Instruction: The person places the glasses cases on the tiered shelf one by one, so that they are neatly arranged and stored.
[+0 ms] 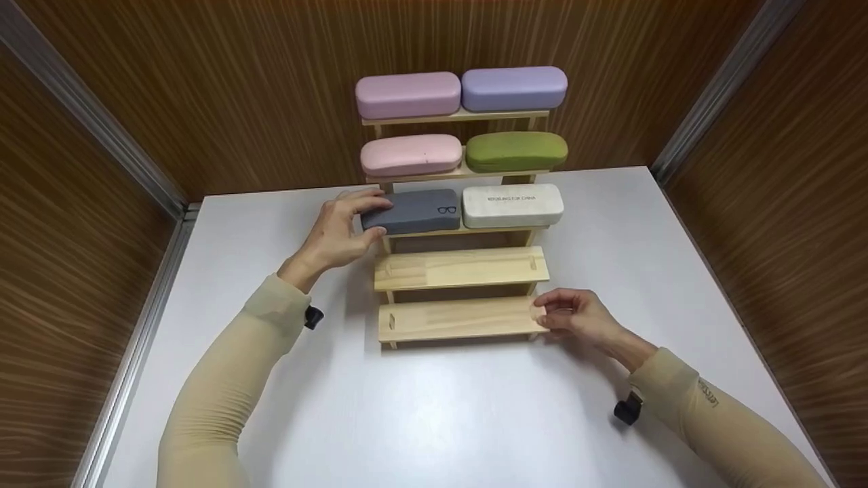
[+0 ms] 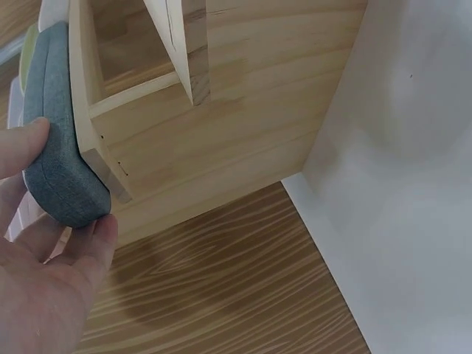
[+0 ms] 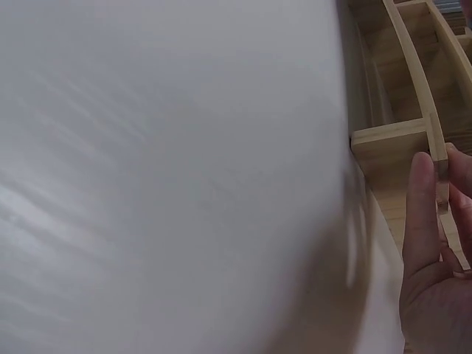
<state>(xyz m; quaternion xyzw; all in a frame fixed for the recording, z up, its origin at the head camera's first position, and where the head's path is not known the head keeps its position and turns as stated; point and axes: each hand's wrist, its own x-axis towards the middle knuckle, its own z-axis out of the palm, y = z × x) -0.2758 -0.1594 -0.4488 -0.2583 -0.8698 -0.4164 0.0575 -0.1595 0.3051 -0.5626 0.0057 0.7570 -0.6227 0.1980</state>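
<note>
A stepped wooden display rack (image 1: 461, 318) stands on the white table. On its third step from the bottom lies a grey-blue glasses case (image 1: 413, 211) with a small glasses print. My left hand (image 1: 342, 229) holds that case by its left end, thumb at the front and fingers over the top and end. In the left wrist view, the thumb and fingertips touch both sides of the grey-blue case (image 2: 63, 140). My right hand (image 1: 580, 317) pinches the right end of the lowest step, with the board's edge (image 3: 438, 151) between thumb and fingers in the right wrist view.
Beside the grey-blue case sits a white case (image 1: 513, 207) with printed text. Higher up are a pale pink case (image 1: 411, 154), a green case (image 1: 517, 150), a mauve case (image 1: 408, 95) and a lavender case (image 1: 514, 88). Wood-patterned panels (image 1: 271, 88) enclose the table (image 1: 420, 413).
</note>
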